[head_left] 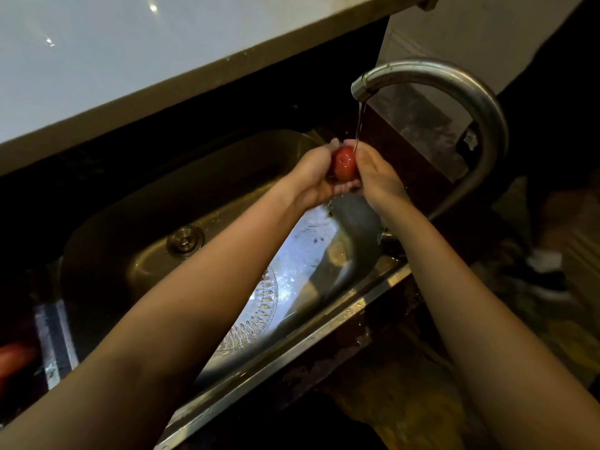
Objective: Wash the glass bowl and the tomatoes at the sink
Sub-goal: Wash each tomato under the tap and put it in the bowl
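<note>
**Tomato under the tap**

Left hand [313, 177] and right hand [376, 177] cup one tomato [344, 164] between them — both closed on it — under the faucet [454, 89] stream for rinsing; the glass bowl [259, 306] lies in the sink [136, 203] below.

A stainless steel sink [107, 254] is set into a dark bench [373, 358], its basin wet and shining where the light falls. A round drain plug [185, 241] sits in the basin floor, toward the far side. A patterned glass bowl [259, 315] lies in the basin near the front wall, partly hidden behind a forearm. The sink's flat front rim [292, 355] runs along the bench edge. A curved metal faucet [467, 125] rises from the bench at the sink's right end.
</note>
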`<move>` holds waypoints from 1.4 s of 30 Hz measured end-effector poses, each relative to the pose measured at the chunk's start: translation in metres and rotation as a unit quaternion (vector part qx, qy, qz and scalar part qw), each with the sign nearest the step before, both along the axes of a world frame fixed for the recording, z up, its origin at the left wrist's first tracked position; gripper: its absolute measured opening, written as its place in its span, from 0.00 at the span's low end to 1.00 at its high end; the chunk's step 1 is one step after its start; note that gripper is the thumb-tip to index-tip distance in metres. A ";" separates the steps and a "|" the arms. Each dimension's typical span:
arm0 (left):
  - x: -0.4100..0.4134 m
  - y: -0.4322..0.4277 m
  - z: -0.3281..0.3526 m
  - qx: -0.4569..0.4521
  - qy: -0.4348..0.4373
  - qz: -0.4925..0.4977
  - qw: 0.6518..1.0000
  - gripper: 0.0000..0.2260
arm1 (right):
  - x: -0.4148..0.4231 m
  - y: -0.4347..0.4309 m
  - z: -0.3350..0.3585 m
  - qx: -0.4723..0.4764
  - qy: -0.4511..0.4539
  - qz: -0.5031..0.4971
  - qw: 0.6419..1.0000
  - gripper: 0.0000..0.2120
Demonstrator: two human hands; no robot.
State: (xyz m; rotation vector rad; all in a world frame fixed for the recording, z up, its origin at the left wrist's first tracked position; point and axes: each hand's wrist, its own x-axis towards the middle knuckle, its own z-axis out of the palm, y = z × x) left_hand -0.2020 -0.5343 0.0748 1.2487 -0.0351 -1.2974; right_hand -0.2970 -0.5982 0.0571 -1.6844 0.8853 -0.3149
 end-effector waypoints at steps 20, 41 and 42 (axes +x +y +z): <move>0.008 0.020 0.006 -0.007 -0.589 -0.198 0.784 0.25 | 0.005 -0.016 -0.004 0.237 -0.034 0.011 0.971 0.25; 0.042 0.235 -0.030 0.242 -0.511 -0.010 0.825 0.13 | 0.053 0.081 -0.065 0.222 0.022 0.193 0.955 0.25; 0.040 0.260 -0.032 0.277 -0.533 0.012 0.800 0.13 | 0.059 0.091 -0.072 0.224 0.037 0.204 0.952 0.25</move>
